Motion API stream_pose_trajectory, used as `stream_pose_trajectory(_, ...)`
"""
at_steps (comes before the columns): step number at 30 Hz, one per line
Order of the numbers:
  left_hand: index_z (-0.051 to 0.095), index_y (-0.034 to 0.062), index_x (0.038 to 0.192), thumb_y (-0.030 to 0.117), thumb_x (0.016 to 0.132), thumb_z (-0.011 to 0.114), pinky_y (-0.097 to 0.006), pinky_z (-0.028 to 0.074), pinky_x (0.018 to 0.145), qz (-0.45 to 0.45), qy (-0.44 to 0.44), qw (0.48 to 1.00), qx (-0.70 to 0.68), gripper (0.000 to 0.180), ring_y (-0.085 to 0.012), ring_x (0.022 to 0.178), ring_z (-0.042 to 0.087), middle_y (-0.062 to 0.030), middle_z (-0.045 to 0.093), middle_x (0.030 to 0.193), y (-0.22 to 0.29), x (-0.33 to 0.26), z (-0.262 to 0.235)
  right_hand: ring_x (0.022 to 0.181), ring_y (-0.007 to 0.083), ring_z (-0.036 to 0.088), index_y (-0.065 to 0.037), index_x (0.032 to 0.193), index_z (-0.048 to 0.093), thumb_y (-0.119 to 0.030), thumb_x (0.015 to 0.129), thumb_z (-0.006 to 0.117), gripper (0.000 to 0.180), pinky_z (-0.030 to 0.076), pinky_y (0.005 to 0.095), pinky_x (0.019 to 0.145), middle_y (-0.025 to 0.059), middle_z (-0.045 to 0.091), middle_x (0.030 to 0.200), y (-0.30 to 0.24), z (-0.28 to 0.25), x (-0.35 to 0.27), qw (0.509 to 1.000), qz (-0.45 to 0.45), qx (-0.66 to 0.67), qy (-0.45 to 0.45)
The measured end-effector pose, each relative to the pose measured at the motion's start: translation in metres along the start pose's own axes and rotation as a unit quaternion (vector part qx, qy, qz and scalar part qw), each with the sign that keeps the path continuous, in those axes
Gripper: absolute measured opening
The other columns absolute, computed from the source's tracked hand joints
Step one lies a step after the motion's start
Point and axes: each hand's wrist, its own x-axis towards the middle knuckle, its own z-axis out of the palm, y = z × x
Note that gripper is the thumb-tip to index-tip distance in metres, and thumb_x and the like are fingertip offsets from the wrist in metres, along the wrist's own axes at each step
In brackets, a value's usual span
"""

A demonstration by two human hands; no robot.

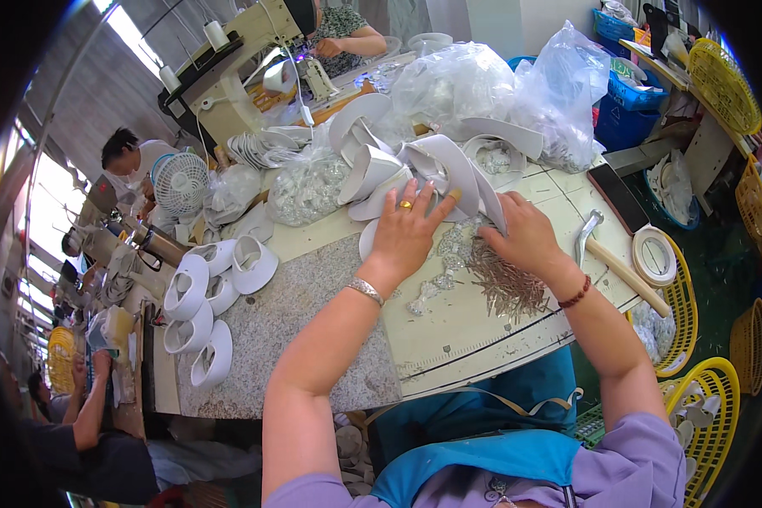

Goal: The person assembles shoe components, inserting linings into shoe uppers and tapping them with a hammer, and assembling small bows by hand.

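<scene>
My left hand (pixel 406 233) lies with spread fingers on a heap of white curved pieces (pixel 372 169), which look like shoe uppers; a ring and a bracelet show on it. Beside it, my right hand (pixel 523 233) grips the edge of a white curved piece (pixel 461 173), its fingers partly hidden behind it. Below the hands, small clear glittery bits (pixel 450 254) and a pile of thin brown strips (pixel 510 279) lie on the pale table (pixel 449 347). Several white looped pieces (pixel 188 288) stand in a group at the left, on a grey speckled slab (pixel 313 288).
A hammer (pixel 622 267), a tape roll (pixel 654 256) and a dark phone (pixel 616 199) lie at the table's right. Clear plastic bags (pixel 453 85) and a sewing machine (pixel 245 93) stand at the back, with another person's hand (pixel 330 48) there. Yellow baskets (pixel 711 423) stand on the right.
</scene>
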Motion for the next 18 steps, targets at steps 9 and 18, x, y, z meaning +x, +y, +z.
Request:
stream_pose_trajectory(9,0.041,0.0227,0.14,0.033,0.075,0.069,-0.052,0.033,0.097,-0.081,0.102,0.988,-0.087,0.072,-0.0389,0.117,0.052,-0.018,0.05,0.133,0.006,0.027,-0.01,0.074,0.0354,0.06,-0.003,0.095,0.06,-0.009,0.088,0.056,0.01,0.048,0.0441,0.064,0.0141,0.059,0.082,-0.004,0.012,0.015,0.994,-0.072,0.081,-0.009)
stream_pose_trajectory(18,0.044,0.0181,0.138,0.023,0.078,0.062,-0.064,0.025,0.102,-0.139,0.054,0.982,-0.113,0.063,-0.0386,0.124,0.049,-0.0161,0.055,0.13,0.012,0.03,-0.002,0.074,0.0353,0.059,-0.003,0.098,0.062,-0.007,0.086,0.057,0.013,0.047,0.0423,0.064,0.0143,0.06,0.085,0.001,-0.007,0.012,0.991,-0.082,0.109,-0.014)
